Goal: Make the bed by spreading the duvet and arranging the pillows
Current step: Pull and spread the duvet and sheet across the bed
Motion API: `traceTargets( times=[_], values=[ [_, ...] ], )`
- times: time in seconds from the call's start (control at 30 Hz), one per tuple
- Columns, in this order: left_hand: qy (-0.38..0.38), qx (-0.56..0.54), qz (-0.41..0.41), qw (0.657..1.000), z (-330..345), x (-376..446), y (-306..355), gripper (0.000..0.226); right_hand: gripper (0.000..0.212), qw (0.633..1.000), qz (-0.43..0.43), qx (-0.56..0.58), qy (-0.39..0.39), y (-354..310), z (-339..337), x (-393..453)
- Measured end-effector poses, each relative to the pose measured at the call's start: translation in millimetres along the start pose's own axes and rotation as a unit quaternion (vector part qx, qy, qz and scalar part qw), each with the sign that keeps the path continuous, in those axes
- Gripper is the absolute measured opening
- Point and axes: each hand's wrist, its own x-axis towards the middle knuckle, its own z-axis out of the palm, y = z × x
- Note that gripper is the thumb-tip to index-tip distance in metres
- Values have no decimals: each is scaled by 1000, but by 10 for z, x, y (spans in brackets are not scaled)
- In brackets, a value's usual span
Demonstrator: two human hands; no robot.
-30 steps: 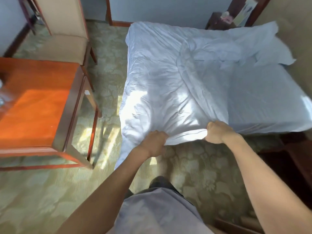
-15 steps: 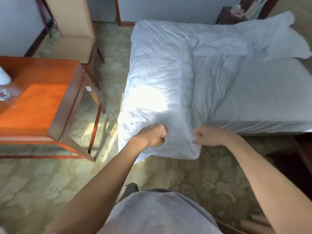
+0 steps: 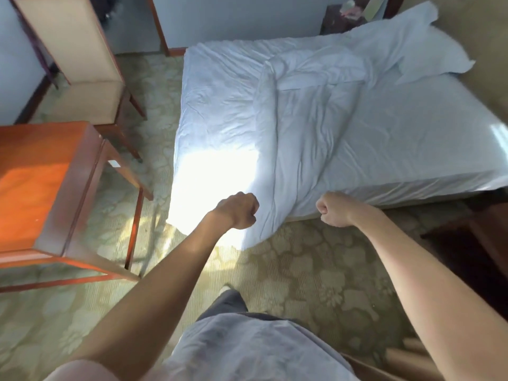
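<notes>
The white duvet (image 3: 228, 111) lies over the left half of the bed, with a folded ridge down the middle and one corner hanging over the foot end. The fitted sheet (image 3: 412, 138) is bare on the right half. A white pillow (image 3: 437, 56) sits crumpled at the head, far right. My left hand (image 3: 239, 211) is a fist against the duvet's hanging edge and seems to grip it. Closed as well, my right hand (image 3: 334, 209) hovers just right of the duvet, a small gap between them, nothing in it.
A reddish wooden table (image 3: 41, 188) stands to my left, with an upholstered chair (image 3: 82, 78) behind it. A dark nightstand (image 3: 338, 17) is by the head of the bed. Dark furniture (image 3: 481, 243) sits at the right. Patterned carpet (image 3: 316, 270) lies underfoot.
The duvet's foot edge has been pulled down over the end of the bed. My right hand has come off the duvet; my hands have moved further apart.
</notes>
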Motion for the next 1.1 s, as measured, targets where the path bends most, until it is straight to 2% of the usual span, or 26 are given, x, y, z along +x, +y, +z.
traceTargets(
  times=[0.33, 0.47, 0.57, 0.67, 0.83, 0.93, 1.03, 1.1],
  values=[
    [4, 20, -9, 1000, -190, 850, 16, 29, 32, 999, 29, -10, 19, 313, -369, 769],
    [-3, 7, -3, 1000, -340, 1494, -27, 18, 27, 999, 40, -15, 19, 414, -664, 1315],
    [-8, -11, 5, 1000, -508, 2003, -99, 22, 24, 998, 51, -26, -26, 515, -949, 1805],
    [-2, -1, 1, 1000, -720, 2493, -197, 11, 21, 996, 66, -28, -55, 619, -1274, 2326],
    [-31, 24, -9, 999, -1019, 3241, -352, 12, 12, 997, 63, -23, -33, 732, -1759, 3089],
    [-35, -8, -22, 999, -1135, 3635, -419, 6, 16, 998, 49, -23, -25, 716, -1971, 3491],
    [-11, -102, -44, 994, -1124, 4020, -458, 18, 20, 999, 24, -30, -36, 715, -2061, 3898],
    [15, -148, -70, 986, -1110, 4262, -493, 23, 15, 998, 3, -41, -51, 741, -2065, 4208]
  ],
)
